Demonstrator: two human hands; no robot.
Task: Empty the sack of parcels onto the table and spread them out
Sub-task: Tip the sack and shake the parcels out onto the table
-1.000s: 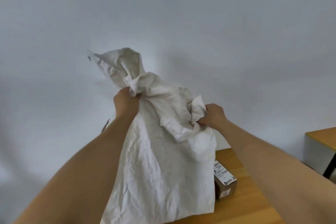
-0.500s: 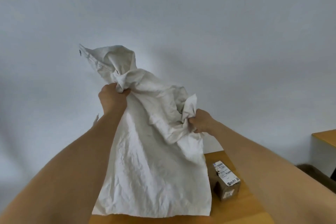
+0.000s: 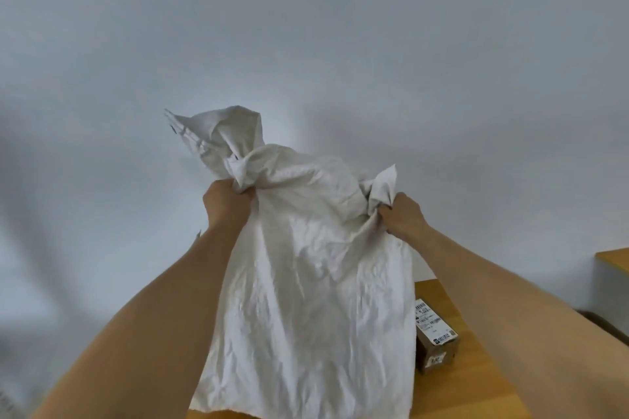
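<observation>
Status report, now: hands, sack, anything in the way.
Left hand and right hand each grip a bunched corner of the sack, held up. One parcel on table. Nothing in the way.

One white sack (image 3: 306, 299) hanging up in two hands, left hand (image 3: 226, 202) and right hand (image 3: 401, 216) both gripping it, one cardboard parcel (image 3: 437, 340) sitting near the far edge of one wooden table (image 3: 476, 384), one second wooden surface (image 3: 616, 258) showing at right.
</observation>
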